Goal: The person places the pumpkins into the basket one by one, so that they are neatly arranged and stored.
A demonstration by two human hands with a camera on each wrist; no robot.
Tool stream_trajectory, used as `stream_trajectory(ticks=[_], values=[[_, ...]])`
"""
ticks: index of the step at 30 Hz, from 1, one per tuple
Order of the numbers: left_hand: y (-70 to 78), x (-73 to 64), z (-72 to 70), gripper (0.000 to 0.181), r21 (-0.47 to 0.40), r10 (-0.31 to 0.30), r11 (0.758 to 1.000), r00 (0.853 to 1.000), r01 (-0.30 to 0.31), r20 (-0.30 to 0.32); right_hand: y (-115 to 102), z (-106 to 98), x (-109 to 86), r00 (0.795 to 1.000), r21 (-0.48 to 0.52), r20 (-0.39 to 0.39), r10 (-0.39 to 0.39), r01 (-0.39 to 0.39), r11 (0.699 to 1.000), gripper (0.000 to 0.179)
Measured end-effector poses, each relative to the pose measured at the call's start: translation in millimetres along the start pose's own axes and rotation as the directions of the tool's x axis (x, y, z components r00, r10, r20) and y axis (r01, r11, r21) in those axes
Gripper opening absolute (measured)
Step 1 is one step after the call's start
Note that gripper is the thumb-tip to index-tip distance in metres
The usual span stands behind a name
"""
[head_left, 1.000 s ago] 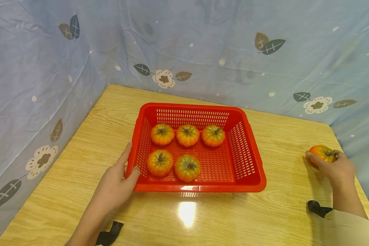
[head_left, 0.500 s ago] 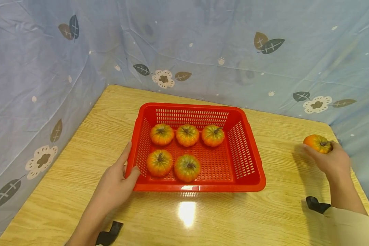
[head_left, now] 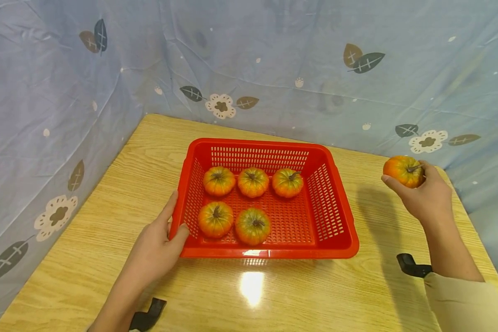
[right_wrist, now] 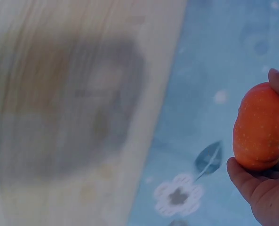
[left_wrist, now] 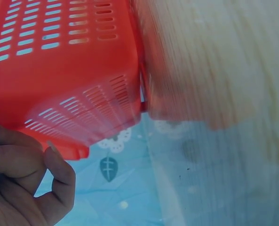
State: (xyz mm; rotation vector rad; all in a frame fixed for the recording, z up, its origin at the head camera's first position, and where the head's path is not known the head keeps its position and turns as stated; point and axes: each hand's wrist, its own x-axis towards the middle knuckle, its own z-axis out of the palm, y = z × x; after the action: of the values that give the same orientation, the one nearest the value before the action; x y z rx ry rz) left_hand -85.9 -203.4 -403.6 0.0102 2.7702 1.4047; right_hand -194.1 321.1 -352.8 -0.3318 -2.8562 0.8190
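A red plastic basket [head_left: 269,254] with slotted walls stands mid-table. Several small orange-green pumpkins [head_left: 253,182] lie in it, three along the back and two at the front left. My left hand [head_left: 159,249] grips the basket's left rim, thumb on the inner side and fingers outside; the left wrist view shows its curled fingers [left_wrist: 59,172] at the rim. Right of the basket, my right hand [head_left: 429,196] holds another pumpkin [head_left: 403,171] between thumb and fingers, raised over the table with its stem toward the palm. The right wrist view shows this pumpkin's smooth orange underside [right_wrist: 259,127].
The wooden table [head_left: 87,230] meets a blue patterned cloth [head_left: 274,55] hanging at the back and both sides. Black straps [head_left: 412,266] show at both wrists. The right hand's shadow falls on the table between it and the basket.
My right hand has lifted the pumpkin from near the table's right side and carried it up, leftward and toward the back. The left hand and the basket have stayed put.
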Motion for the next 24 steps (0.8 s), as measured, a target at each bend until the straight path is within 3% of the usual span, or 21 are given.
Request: stream_trajectory(ticks=[7, 13, 24], values=[[-1.1, 0.1, 0.3, 0.078, 0.001, 0.006, 1.0, 1.0, -0.006, -0.004, -43, 6, -10.7, 0.992, 0.037, 0.031, -0.12, 0.119, 0.992, 0.1], [-2.0, -0.2, 0.7, 0.078, 0.003, 0.004, 1.0, 1.0, -0.004, -0.006, -75, 12, -21.9, 0.971, 0.092, 0.06, -0.232, 0.226, 0.97, 0.102], [-1.8, 0.2, 0.9, 0.078, -0.007, 0.018, 1.0, 1.0, -0.018, -0.008, -101, 37, -32.1, 0.915, 0.162, 0.113, -0.388, 0.368, 0.916, 0.094]])
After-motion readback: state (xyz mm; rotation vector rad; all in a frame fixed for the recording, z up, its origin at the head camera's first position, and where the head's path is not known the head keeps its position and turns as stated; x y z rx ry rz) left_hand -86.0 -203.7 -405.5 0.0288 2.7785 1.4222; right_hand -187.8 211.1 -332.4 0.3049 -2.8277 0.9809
